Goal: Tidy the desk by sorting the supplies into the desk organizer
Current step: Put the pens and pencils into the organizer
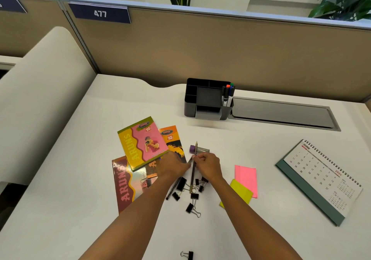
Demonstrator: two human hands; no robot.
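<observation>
My right hand [207, 164] pinches the gold pen [193, 169], long axis pointing at the desk organizer [207, 101] well beyond. Left hand [175, 166] closes on a dark pen; grip unclear.

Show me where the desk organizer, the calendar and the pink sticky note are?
desk organizer [190, 107]: head view, left outer wall.
calendar [321, 171]: head view, middle of the white page.
pink sticky note [246, 176]: head view, its centre.

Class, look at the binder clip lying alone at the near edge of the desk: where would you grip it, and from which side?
Pinch the binder clip on its black body, coming from above. Its wire handles point left, thin and likely to swing, so they give a poor hold. It lies apart from the other supplies, so nothing crowds the fingers.
</observation>
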